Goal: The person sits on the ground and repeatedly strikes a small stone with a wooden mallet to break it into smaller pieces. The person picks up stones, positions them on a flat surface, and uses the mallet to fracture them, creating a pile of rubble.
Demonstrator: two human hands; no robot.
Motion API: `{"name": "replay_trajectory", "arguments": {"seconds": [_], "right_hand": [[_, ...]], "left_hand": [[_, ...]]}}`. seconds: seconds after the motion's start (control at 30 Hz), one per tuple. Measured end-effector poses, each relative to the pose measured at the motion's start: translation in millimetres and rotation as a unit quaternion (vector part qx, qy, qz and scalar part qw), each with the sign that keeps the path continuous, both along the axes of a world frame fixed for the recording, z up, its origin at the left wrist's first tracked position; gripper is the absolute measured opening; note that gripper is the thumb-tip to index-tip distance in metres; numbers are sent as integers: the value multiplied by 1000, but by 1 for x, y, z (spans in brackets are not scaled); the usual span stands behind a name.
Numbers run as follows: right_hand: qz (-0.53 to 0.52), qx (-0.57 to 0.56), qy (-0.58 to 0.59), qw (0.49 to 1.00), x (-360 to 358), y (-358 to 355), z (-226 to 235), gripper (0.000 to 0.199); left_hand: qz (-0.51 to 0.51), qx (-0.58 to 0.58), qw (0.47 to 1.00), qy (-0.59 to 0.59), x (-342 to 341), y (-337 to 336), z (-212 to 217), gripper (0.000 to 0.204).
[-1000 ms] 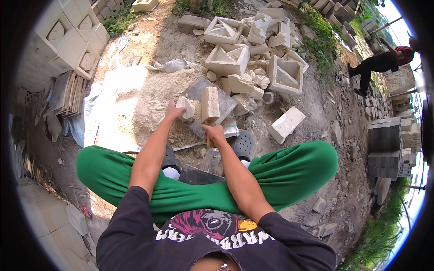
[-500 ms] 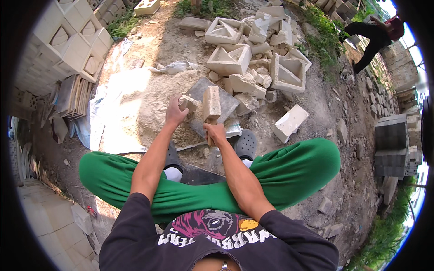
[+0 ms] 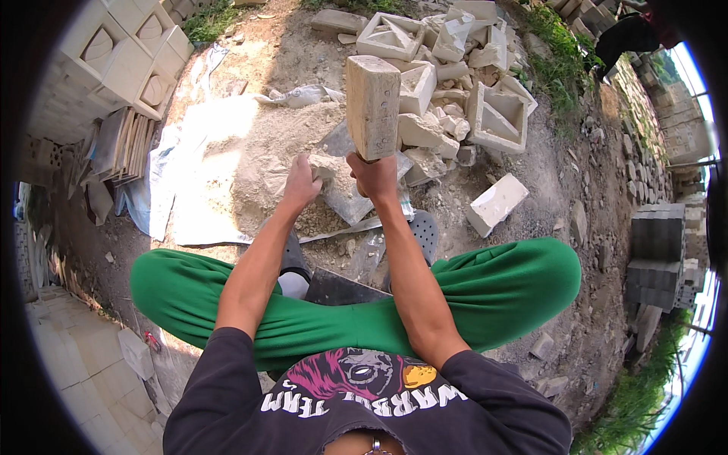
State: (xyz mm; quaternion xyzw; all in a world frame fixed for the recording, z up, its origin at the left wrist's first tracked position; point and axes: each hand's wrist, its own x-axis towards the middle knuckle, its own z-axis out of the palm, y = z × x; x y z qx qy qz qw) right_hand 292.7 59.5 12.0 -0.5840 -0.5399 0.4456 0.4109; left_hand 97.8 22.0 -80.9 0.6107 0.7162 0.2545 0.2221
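Note:
My right hand point(image 3: 374, 179) is wrapped round the handle of a wooden mallet point(image 3: 373, 106), whose thick, pale, worn block head stands raised above it. Fingers of my left hand point(image 3: 303, 182) are closed on a rough, pale stone chunk point(image 3: 326, 164) at the near edge of the rubble. Under the chunk and mallet lies a dark grey flat slab point(image 3: 350, 206), partly covered by my right hand and dusted with pale powder. A heap of pale crushed powder point(image 3: 246, 155) spreads to the left of my left hand.
Broken pale blocks point(image 3: 497, 121) are piled beyond the slab. One whole-looking block point(image 3: 498, 205) lies to the right. Thin boards point(image 3: 125, 155) lean at the left by stacked patterned blocks point(image 3: 114, 53). Grey blocks point(image 3: 656, 254) stand far right. Another person point(image 3: 626, 38) is at the upper right.
My right hand has lifted the mallet, its head now higher and closer to view. My left hand stays on the chunk. The other person has shifted toward the upper right edge.

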Motion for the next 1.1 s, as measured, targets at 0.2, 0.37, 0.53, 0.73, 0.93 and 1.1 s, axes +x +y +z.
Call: {"name": "replay_trajectory", "arguments": {"seconds": [0.2, 0.37, 0.53, 0.73, 0.93, 1.1], "right_hand": [[46, -261, 54, 963, -3, -53, -76, 22], [12, -187, 69, 980, 8, -30, -51, 21], [-3, -72, 40, 997, 3, -4, -3, 24], [75, -172, -42, 981, 4, -47, -105, 22], [58, -245, 43, 967, -2, -46, -75, 25], [31, -174, 13, 984, 10, -18, -22, 24]], "left_hand": [[-17, 35, 997, 61, -6, 2, -17, 61], [-18, 11, 999, 39, 1, 5, -8, 59], [-21, 62, 997, 45, -8, -3, -24, 60], [-17, 5, 999, 40, 7, 7, -8, 62], [35, -40, 998, 40, -7, 0, -9, 66], [180, -84, 976, -90, -12, 11, -16, 65]]}}
